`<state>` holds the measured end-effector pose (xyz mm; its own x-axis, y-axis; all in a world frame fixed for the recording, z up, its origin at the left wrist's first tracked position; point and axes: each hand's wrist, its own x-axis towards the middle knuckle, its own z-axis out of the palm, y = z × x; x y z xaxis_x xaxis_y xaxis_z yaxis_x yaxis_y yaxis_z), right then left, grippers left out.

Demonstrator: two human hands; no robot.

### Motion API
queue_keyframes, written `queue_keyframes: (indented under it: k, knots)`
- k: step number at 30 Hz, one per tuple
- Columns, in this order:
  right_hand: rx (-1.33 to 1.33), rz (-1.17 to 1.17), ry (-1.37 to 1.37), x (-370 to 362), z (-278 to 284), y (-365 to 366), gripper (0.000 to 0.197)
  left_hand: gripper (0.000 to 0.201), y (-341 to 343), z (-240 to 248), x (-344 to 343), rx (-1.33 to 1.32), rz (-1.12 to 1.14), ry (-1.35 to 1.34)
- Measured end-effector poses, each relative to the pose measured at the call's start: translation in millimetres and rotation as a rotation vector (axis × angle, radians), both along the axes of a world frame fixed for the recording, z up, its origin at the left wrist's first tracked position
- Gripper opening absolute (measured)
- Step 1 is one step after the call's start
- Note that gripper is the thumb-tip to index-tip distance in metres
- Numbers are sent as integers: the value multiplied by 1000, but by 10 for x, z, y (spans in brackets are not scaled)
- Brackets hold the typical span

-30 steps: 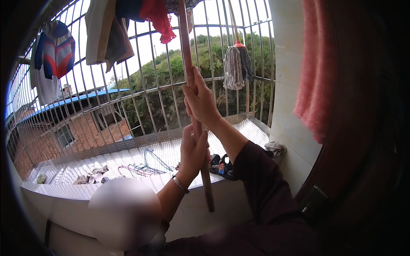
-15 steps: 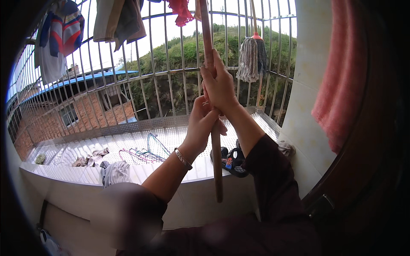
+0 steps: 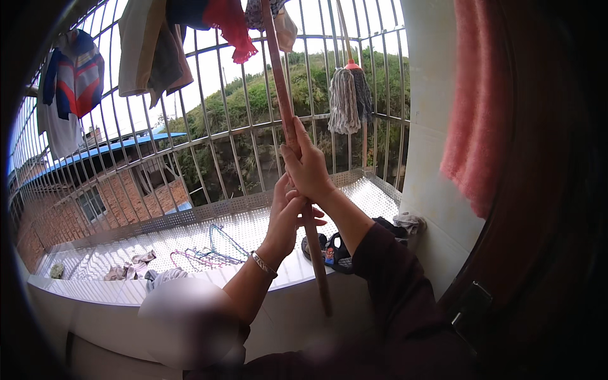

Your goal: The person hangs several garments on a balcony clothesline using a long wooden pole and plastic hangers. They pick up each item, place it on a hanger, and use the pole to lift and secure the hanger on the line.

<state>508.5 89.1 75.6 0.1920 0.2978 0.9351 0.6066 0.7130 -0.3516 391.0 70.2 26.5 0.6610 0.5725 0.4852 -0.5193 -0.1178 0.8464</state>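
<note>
A long reddish-brown wooden pole point(image 3: 279, 76) runs upright, slightly tilted, through the middle of the view. Its upper end passes beyond the top edge beside hanging laundry, and the bare lower end points down in front of the ledge. My right hand point(image 3: 308, 168) is closed around the pole, thumb and fingers wrapping it. Just below, my left hand point(image 3: 283, 221) curls loosely around the same pole, with some fingertips showing past its right side. A silver bracelet point(image 3: 264, 265) circles the left wrist. Close above hang a red lacy garment point(image 3: 231, 28) and a beige piece point(image 3: 286, 33).
Metal bars point(image 3: 225, 107) enclose the balcony. Trousers point(image 3: 149, 54) and a striped jacket point(image 3: 79, 76) hang left; a mop point(image 3: 345, 98) hangs on the right. Hangers point(image 3: 212, 253), crumpled cloths point(image 3: 130, 269) and dark sandals point(image 3: 335, 253) lie on the perforated ledge. A pink towel point(image 3: 472, 114) hangs at right.
Both hands and the pole have moved lower and a little left in the view, and the pole leans more. The view has shifted too, showing more of the hanging laundry.
</note>
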Motion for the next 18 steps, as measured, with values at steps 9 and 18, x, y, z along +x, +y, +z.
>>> queue_keyframes:
  k: [9,18]
  knots:
    - [-131,118,50,-13,-33,-246,63,45,-178,-256,43,-50,-90,-29]
    - [-95,1,37,-206,-678,-224,75,14,-186,-796,-15,-61,44,167]
